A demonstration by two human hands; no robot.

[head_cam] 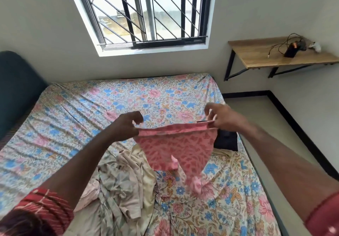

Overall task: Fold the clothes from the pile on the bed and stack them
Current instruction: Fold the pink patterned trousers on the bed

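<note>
One floral bed point(113, 103) (barred window point(146, 12))

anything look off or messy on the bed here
Mostly normal. The pile of beige clothes lies crumpled and unfolded near the bed's front edge. Both hands, left and right, hold the pink garment up by its top edge. The sheet is wrinkled. No damage or spills.

A pink leaf-patterned garment point(176, 149) hung in the air above the bed point(91, 103), its top edge stretched level and its lower part tapering down. A crumpled pile of pale clothes point(122, 184) lay on the bed's near part, just left of and below it. A dark folded item point(226, 140) lay flat on the bed near its right edge, partly behind the garment.
</note>
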